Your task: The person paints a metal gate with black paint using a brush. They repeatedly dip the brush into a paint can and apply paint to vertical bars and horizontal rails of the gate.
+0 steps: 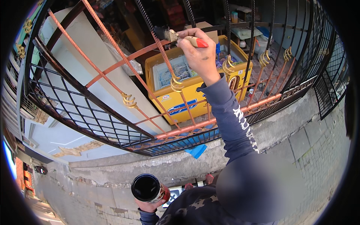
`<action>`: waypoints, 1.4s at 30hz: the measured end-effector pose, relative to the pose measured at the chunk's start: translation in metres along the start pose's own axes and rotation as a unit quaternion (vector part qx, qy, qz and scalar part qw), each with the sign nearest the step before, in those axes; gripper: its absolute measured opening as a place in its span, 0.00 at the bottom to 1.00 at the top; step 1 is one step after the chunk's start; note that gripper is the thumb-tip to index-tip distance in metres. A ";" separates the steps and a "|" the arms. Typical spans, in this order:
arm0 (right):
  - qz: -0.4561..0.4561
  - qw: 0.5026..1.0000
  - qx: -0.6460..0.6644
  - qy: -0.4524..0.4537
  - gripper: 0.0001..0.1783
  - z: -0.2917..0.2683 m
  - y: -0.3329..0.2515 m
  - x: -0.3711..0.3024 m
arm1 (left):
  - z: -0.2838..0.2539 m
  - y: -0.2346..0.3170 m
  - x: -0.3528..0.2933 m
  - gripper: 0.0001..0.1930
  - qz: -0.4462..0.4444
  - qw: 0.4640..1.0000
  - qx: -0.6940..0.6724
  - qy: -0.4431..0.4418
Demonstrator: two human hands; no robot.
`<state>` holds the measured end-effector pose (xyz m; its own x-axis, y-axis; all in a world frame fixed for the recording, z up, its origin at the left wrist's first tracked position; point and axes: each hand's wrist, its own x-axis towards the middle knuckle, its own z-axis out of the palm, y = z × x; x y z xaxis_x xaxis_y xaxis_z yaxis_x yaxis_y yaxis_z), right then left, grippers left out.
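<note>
In the upper middle of the frame, I see one brush [173, 35] gripped by the fingers of the right hand [204, 56], its dark bristles close by a bar of the metal fence [176, 132]. At lower left of centre, the left hand's [150, 206] fingers clasp one can [164, 192] with black contents. I count at least five gold ornaments [129, 101] on the bars, which partly block my view of one yellow chest freezer [201, 108].

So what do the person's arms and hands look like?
The right hand is bare, with a dark smudge on its back, and its long navy sleeve has white printed markings along the forearm. The left hand looks bare too, with a navy cuff.
</note>
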<state>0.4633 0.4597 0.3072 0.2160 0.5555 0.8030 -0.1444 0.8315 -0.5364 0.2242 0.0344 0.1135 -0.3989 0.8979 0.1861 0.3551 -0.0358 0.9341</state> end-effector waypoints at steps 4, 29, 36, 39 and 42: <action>0.014 0.998 -0.051 -0.037 0.08 0.002 0.001 -0.008 | 0.002 0.000 0.000 0.58 -0.020 0.999 -0.028 -0.001; -0.007 0.997 0.010 0.073 0.08 0.007 0.016 -0.034 | 0.004 -0.009 -0.007 0.59 -0.010 0.999 -0.043 0.000; -0.081 0.994 -0.035 0.066 0.08 0.014 0.020 -0.050 | -0.001 -0.025 -0.010 0.60 0.007 1.000 -0.029 -0.003; -0.103 0.994 -0.040 0.011 0.08 0.014 0.022 -0.053 | 0.000 -0.026 -0.008 0.61 0.007 1.000 -0.013 -0.008; -0.095 0.995 -0.039 0.008 0.09 0.014 0.023 -0.053 | 0.004 -0.023 -0.005 0.61 -0.002 0.997 -0.072 0.000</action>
<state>0.4350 0.4492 0.2555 0.2478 0.3870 0.8882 -0.0245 0.9190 -0.3936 0.2212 0.0330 0.0896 -0.3998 0.8985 0.1812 0.2282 -0.0939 0.9691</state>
